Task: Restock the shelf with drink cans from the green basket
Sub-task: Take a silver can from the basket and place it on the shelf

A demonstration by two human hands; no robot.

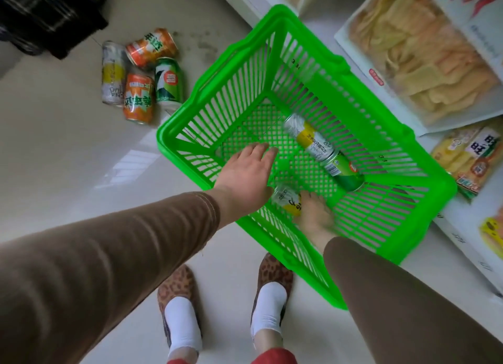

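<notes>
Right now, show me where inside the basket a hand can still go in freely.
Free: the green basket's far mesh floor, bordered by its far walls and the silver-yellow can. Crowded: the near half, where the left hand, the right hand on a can, and the green can sit.

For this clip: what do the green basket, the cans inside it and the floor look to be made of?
Green lattice basket: moulded plastic, glossy, with a uniform colour and a slotted grid.
White-and-yellow drink can and dark green drink can: probably thin metal, with printed labels and a silvery rim.
Pale floor: polished tile or stone; it mirrors a window.
</notes>
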